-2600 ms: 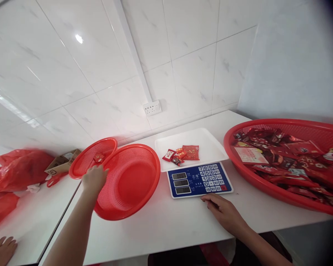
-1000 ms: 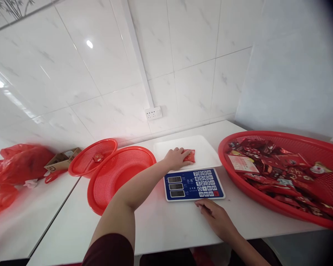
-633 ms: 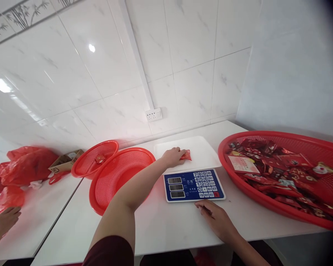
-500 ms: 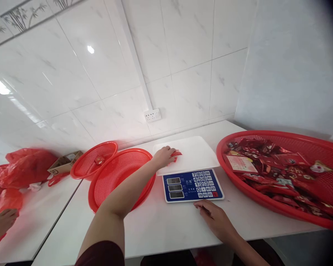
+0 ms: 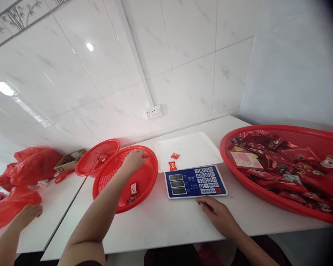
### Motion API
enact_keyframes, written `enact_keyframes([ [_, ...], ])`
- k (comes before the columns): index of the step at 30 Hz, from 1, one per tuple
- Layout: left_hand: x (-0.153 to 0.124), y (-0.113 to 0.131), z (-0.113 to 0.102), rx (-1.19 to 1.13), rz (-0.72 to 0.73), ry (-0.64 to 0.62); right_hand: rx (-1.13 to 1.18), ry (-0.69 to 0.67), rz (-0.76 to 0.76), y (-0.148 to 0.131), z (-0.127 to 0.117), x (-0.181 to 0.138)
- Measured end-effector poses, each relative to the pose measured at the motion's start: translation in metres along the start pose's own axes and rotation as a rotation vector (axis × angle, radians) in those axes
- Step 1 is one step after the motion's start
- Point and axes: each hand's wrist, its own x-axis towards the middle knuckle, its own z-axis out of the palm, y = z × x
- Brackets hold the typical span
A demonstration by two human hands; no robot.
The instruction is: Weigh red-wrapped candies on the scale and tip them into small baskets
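Note:
My left hand (image 5: 133,161) is over the far right side of a round red basket (image 5: 107,173), fingers loosely bent and open, with no packet visible in them. Two small wrapped packets (image 5: 133,189) lie in that basket, below my forearm. On the white tray of a weighing scale (image 5: 192,147) sit two small red packets (image 5: 172,165), apart from each other. The scale's blue keypad panel (image 5: 190,181) faces me, with three small displays. My right hand (image 5: 218,216) rests on the table at the scale's front edge, fingers curled shut; nothing shows in them.
A large red basket (image 5: 266,195) of mixed red packets stands at the right. Behind the left basket is another red basket (image 5: 83,168) with a packet inside. Red plastic bags (image 5: 36,168) and a cardboard box (image 5: 69,161) lie farther left, near another person's hand (image 5: 29,216).
My left hand has moved left from the scale tray to over the basket, leaving two red packets on the tray. My right hand stays nearly still. The other person's hand has moved right.

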Motion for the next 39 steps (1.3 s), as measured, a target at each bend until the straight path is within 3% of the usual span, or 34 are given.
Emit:
enact_keyframes([
  [5, -0.012, 0.011, -0.002, -0.055, 0.132, -0.139, 0.000, -0.017, 0.005, -0.001, -0.001, 0.001],
  [10, 0.026, 0.049, 0.019, -0.184, 0.398, -0.437, -0.002, -0.003, 0.005, -0.001, -0.001, 0.001],
  [12, 0.045, 0.059, 0.027, -0.195, 0.446, -0.501, -0.007, 0.003, 0.011, 0.000, -0.001, 0.001],
  [17, 0.070, 0.071, 0.039, -0.189, 0.449, -0.486, -0.019, 0.003, 0.023, 0.003, 0.000, 0.000],
  [23, 0.067, 0.073, 0.043, -0.188, 0.304, -0.339, -0.020, -0.016, 0.009, 0.001, -0.001, 0.000],
  [28, 0.040, 0.037, 0.019, -0.187, 0.148, -0.191, 0.009, -0.008, 0.002, 0.000, -0.002, -0.001],
  [32, -0.006, 0.006, 0.002, -0.115, -0.021, -0.114, 0.035, -0.008, 0.008, -0.003, -0.003, 0.000],
  [35, -0.049, 0.010, 0.007, -0.133, -0.059, -0.168, 0.039, -0.020, 0.018, -0.004, -0.003, 0.000],
  [39, -0.090, 0.029, 0.021, -0.160, 0.034, -0.299, 0.024, -0.036, 0.017, -0.003, -0.003, 0.001],
])
